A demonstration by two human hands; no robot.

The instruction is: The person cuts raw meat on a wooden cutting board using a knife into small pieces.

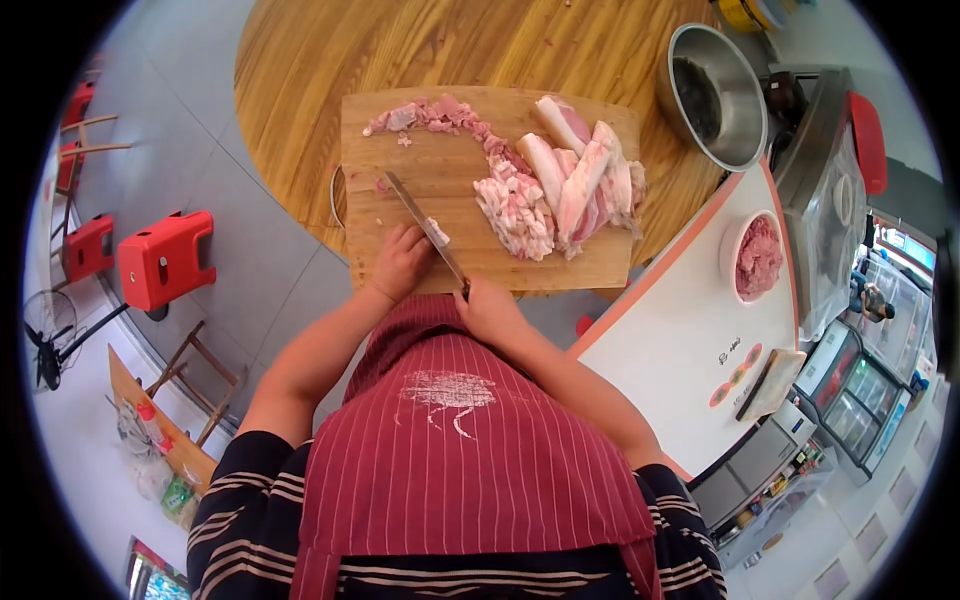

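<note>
My right hand (pixel 492 310) is wrapped round the handle of a kitchen knife (pixel 415 212), whose blade slants up and left across the wooden cutting board (pixel 430 175). Beside the blade, my left hand (pixel 403 262) rests on the board with curled fingers; what lies under them is hidden. A small pale piece of meat (pixel 437 232) sits against the blade near those fingertips. Thick strips of fatty pork (pixel 585 185) lie at the board's right. Next to them is a heap of cut pork pieces (pixel 515 212), and a trail of pinkish bits (pixel 440 115) runs along the far side.
The board stands on a round wooden table (pixel 300 120). At the right are a steel bowl (pixel 745 100) and a white table (pixel 680 350) bearing a white bowl of minced meat (pixel 758 258). A red stool (pixel 165 260) stands on the floor to the left.
</note>
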